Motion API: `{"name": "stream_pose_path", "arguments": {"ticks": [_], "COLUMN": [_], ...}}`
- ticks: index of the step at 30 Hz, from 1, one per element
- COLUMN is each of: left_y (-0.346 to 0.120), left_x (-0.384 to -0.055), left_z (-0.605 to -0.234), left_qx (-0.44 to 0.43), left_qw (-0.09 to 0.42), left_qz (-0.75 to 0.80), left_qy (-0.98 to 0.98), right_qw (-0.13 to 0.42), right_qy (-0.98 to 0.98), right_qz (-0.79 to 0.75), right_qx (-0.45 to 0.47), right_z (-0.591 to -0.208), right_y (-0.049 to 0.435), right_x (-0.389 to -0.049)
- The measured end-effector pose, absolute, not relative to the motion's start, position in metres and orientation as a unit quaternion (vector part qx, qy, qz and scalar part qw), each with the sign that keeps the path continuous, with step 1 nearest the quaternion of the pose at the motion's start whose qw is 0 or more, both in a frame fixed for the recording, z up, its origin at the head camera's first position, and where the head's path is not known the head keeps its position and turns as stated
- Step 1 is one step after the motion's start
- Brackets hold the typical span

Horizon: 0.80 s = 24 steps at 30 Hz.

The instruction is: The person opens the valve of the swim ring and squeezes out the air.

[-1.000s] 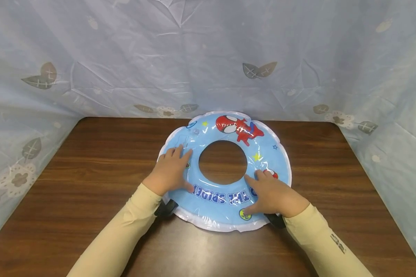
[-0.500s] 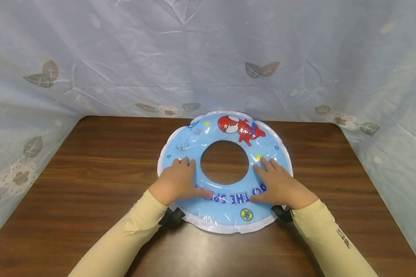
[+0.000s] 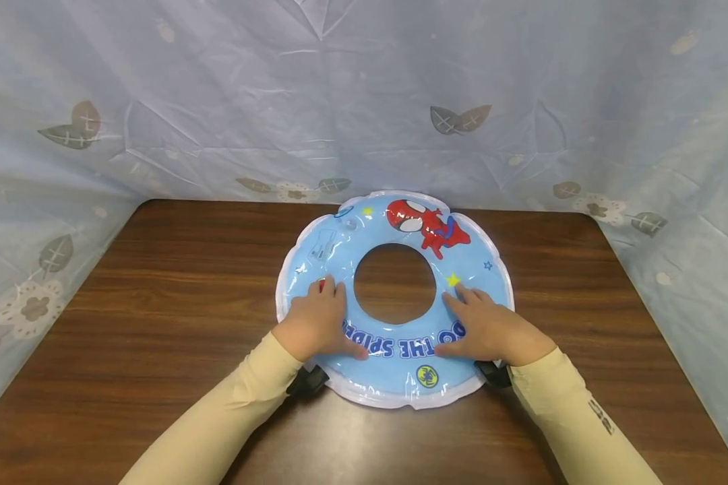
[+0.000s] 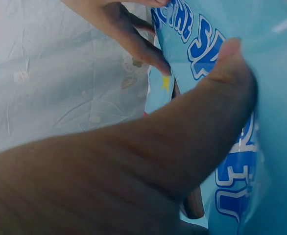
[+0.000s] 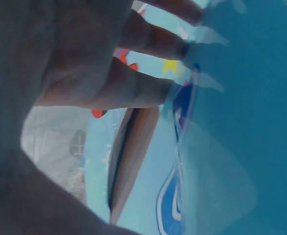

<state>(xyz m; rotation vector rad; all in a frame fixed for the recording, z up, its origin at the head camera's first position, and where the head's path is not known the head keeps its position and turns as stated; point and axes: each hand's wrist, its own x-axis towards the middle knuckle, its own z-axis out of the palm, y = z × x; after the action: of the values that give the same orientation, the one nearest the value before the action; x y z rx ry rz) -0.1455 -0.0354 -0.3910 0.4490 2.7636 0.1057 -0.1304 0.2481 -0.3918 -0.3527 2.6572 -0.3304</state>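
Observation:
A light-blue inflatable swim ring [image 3: 388, 374] with a white rim, a red cartoon figure and blue lettering lies flat on the wooden table. My left hand [image 3: 318, 323] rests on its near-left part, fingers spread, thumb beside the lettering. On the near-right part rests my right hand [image 3: 488, 327], fingers extended toward the far side and the thumb apart. In the left wrist view the thumb [image 4: 231, 61] lies against the glossy blue vinyl. The right wrist view shows fingertips touching the ring's surface [image 5: 231, 147]. Both palms hide the vinyl under them.
The brown wooden table [image 3: 158, 323] extends on both sides of the ring. A pale blue curtain [image 3: 364, 101] with leaf and flower prints hangs behind the table and along its left and right sides. The ring's far edge lies close to the back curtain.
Both hands first shift over the ring: the left toward me and slightly right, the right slightly away and right. Since then the ring has turned slightly clockwise under them.

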Motion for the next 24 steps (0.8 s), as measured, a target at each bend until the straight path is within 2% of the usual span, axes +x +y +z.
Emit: {"name": "stream_pose_path", "arguments": {"ticks": [7,19,24], "left_y": [-0.042,-0.056,-0.059], "left_x": [-0.15,-0.162,-0.167], "left_z": [-0.39,-0.385,-0.384], "left_qx": [0.179,0.194,0.195], "left_qw": [0.168,0.169,0.154], "left_qz": [0.045,0.046,0.042], "left_qy": [0.968,0.965,0.968], "right_qw": [0.233,0.226,0.224], "right_qy": [0.959,0.957,0.956], "right_qz": [-0.108,-0.103,-0.106], "right_qx": [-0.123,-0.148,-0.158], "right_z": [-0.385,-0.379,-0.376], "right_y": [0.246,0.242,0.241], "right_x": [-0.126,-0.121,-0.119]}}
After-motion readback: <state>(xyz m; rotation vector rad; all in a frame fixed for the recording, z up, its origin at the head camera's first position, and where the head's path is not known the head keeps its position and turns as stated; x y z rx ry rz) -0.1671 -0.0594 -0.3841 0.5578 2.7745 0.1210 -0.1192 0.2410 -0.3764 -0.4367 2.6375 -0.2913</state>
